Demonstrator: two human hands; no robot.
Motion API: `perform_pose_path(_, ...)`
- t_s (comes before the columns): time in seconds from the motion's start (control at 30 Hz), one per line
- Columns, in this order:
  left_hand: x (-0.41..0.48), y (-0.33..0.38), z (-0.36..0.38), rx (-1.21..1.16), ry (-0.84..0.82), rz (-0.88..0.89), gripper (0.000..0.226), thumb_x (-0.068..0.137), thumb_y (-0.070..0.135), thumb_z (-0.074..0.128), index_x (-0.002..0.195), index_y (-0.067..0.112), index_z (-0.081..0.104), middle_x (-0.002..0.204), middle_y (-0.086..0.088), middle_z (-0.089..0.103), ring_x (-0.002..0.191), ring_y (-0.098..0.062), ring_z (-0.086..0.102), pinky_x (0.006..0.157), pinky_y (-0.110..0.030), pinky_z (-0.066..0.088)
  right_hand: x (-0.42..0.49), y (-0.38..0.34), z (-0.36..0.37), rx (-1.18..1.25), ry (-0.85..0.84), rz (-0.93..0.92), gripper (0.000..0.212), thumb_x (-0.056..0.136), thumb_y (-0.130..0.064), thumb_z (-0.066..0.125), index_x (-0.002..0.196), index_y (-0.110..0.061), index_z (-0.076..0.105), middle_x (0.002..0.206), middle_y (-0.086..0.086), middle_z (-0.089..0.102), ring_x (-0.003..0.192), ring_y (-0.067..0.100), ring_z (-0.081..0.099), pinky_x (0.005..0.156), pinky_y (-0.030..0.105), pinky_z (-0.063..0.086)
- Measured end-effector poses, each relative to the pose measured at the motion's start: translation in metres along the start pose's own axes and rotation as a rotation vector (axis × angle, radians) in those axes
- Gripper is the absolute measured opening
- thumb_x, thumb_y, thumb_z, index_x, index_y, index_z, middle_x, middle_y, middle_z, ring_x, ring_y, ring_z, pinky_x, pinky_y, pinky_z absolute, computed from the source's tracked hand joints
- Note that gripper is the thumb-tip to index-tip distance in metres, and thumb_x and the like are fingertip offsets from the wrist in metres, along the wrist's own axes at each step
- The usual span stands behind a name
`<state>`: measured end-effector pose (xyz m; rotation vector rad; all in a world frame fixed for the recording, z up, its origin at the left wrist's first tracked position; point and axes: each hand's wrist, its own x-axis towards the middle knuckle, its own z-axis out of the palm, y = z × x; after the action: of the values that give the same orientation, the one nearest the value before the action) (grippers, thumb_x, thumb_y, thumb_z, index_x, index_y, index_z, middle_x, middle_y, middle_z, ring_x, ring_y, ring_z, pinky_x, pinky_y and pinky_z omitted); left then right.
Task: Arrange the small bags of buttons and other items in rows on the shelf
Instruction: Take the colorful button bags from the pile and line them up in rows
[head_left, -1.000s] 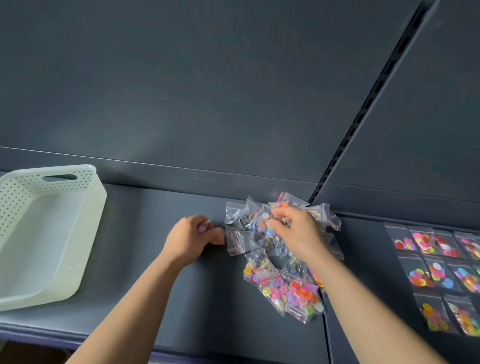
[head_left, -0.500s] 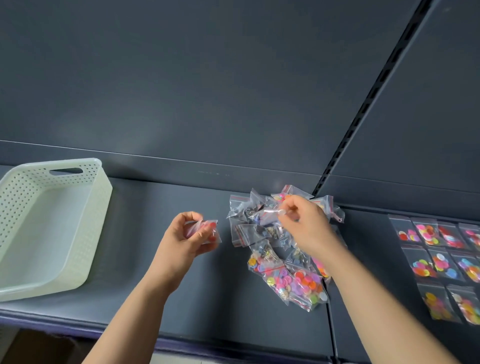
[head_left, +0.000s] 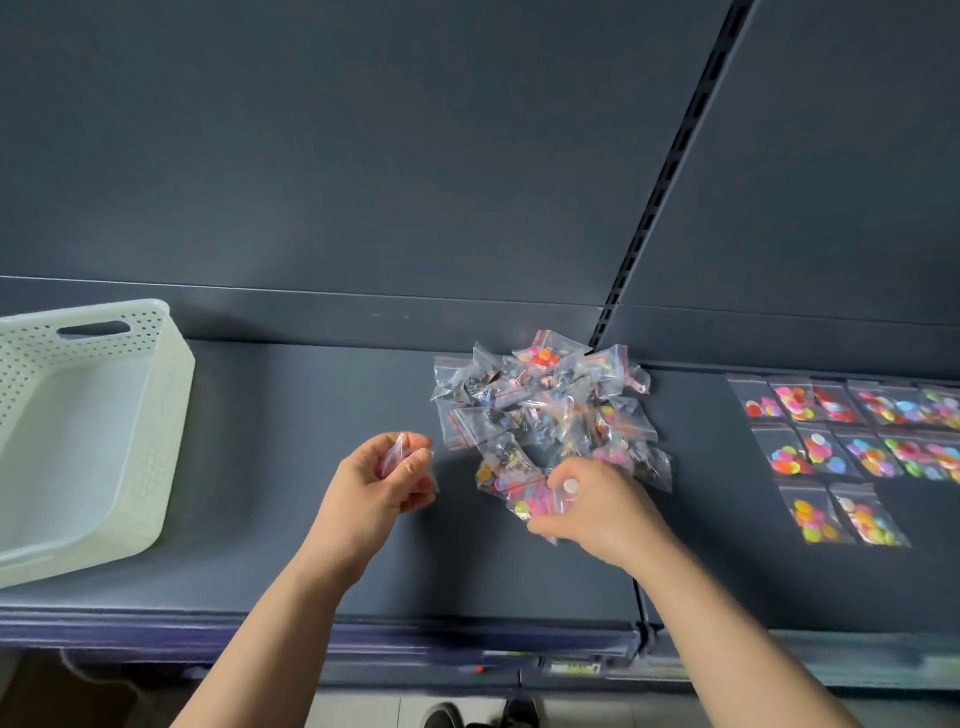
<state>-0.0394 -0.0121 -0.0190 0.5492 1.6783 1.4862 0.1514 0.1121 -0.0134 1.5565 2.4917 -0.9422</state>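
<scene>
Lying heaped on the dark shelf (head_left: 291, 441), the pile of small bags (head_left: 540, 405) is found near the back edge. A bag of pink and yellow buttons (head_left: 535, 503) at the pile's near side is pinched by the curled fingers of the right hand (head_left: 597, 501). A small clear bag (head_left: 397, 456) is held between thumb and fingers of the left hand (head_left: 376, 486), just left of the pile. Sorted bags (head_left: 852, 441) are laid flat in rows further right; a white perforated basket (head_left: 171, 415) is set at the far left.

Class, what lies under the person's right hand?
The right hand grips a bag of colourful buttons at the near edge of the pile; whatever lies beneath the palm is covered.
</scene>
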Motion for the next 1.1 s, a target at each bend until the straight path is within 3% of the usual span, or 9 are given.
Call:
perform_pose_path(0.13, -0.008, -0.003, -0.002, -0.013, 0.0, 0.001, 0.007, 0.092, 0.01, 0.059, 0.096, 0.01, 0.065, 0.07, 0.001, 0.062, 0.062, -0.012, 0.061, 0.072, -0.03, 0.059, 0.0, 0.005, 0.004, 0.13, 0.004, -0.036, 0.012, 0.07, -0.025, 0.075, 0.078, -0.024, 0.066, 0.086, -0.007, 0.065, 0.081, 0.017, 0.06, 0.065, 0.032, 0.052)
perform_pose_path(0.27, -0.012, -0.002, -0.001, -0.065, -0.016, -0.009, 0.006, 0.093, 0.012, 0.058, 0.091, 0.007, 0.062, 0.069, -0.003, 0.06, 0.064, -0.016, 0.063, 0.076, -0.034, 0.058, -0.009, 0.008, -0.007, 0.42, -0.004, -0.026, 0.028, 0.07, -0.025, 0.082, 0.078, -0.01, 0.061, 0.077, -0.006, 0.054, 0.074, 0.011, 0.05, 0.065, 0.026, 0.04)
perform_pose_path(0.33, -0.015, 0.003, 0.003, -0.139, -0.056, -0.021, 0.014, 0.09, 0.018, 0.062, 0.085, 0.006, 0.057, 0.065, -0.007, 0.057, 0.067, -0.019, 0.063, 0.076, -0.037, 0.058, -0.016, 0.009, -0.018, 0.555, -0.009, -0.041, 0.029, 0.072, -0.023, 0.083, 0.082, -0.008, 0.06, 0.08, 0.001, 0.061, 0.076, 0.011, 0.054, 0.071, 0.023, 0.044)
perform_pose_path(0.5, -0.021, 0.026, 0.041, 0.011, -0.282, 0.005, 0.034, 0.066, 0.033, 0.076, 0.075, 0.005, 0.061, 0.059, -0.008, 0.053, 0.051, -0.017, 0.051, 0.063, -0.031, 0.052, -0.037, 0.017, -0.042, 0.762, 0.029, -0.113, 0.024, 0.073, -0.001, 0.079, 0.088, -0.006, 0.06, 0.079, 0.0, 0.068, 0.073, 0.008, 0.06, 0.067, 0.005, 0.046)
perform_pose_path(0.6, -0.027, 0.037, 0.08, 0.041, -0.45, 0.025, 0.036, 0.066, 0.025, 0.077, 0.087, -0.002, 0.067, 0.058, -0.002, 0.06, 0.047, -0.014, 0.049, 0.054, -0.025, 0.047, -0.049, 0.03, -0.052, 0.778, 0.05, -0.118, 0.028, 0.072, 0.003, 0.079, 0.092, -0.003, 0.06, 0.082, -0.002, 0.071, 0.076, 0.01, 0.061, 0.069, 0.008, 0.048)
perform_pose_path(0.73, -0.035, 0.039, 0.129, 0.09, -0.533, 0.054, 0.026, 0.082, 0.017, 0.07, 0.085, -0.008, 0.067, 0.054, -0.006, 0.062, 0.043, -0.016, 0.052, 0.05, -0.024, 0.047, -0.066, 0.063, -0.07, 0.73, 0.1, -0.084, 0.026, 0.073, -0.012, 0.081, 0.09, -0.016, 0.063, 0.087, 0.001, 0.072, 0.079, 0.009, 0.062, 0.079, 0.021, 0.049)
perform_pose_path(0.83, -0.039, 0.032, 0.163, 0.159, -0.523, 0.089, 0.028, 0.085, 0.021, 0.069, 0.084, -0.006, 0.066, 0.053, -0.01, 0.057, 0.049, -0.024, 0.051, 0.055, -0.028, 0.046, -0.081, 0.101, -0.088, 0.748, 0.131, -0.057, 0.023, 0.078, -0.022, 0.078, 0.098, -0.025, 0.066, 0.079, -0.014, 0.069, 0.065, -0.003, 0.057, 0.064, 0.02, 0.044)
perform_pose_path(0.93, -0.051, 0.027, 0.208, 0.189, -0.532, 0.13, 0.018, 0.087, 0.013, 0.067, 0.083, -0.005, 0.065, 0.051, -0.004, 0.055, 0.046, -0.017, 0.05, 0.05, -0.022, 0.045, -0.095, 0.145, -0.109, 0.759, 0.114, -0.045, 0.022, 0.083, -0.031, 0.071, 0.104, -0.031, 0.068, 0.059, -0.028, 0.057, 0.056, -0.004, 0.051, 0.061, 0.02, 0.04)
perform_pose_path(1.1, -0.074, 0.014, 0.294, 0.286, -0.53, 0.18, 0.017, 0.087, 0.018, 0.068, 0.08, 0.003, 0.067, 0.053, -0.007, 0.056, 0.048, -0.018, 0.051, 0.053, -0.026, 0.045, -0.112, 0.219, -0.143, 0.754, 0.176, -0.034, 0.009, 0.086, -0.032, 0.069, 0.091, -0.027, 0.075, 0.064, -0.011, 0.051, 0.058, 0.004, 0.043, 0.065, 0.026, 0.038)
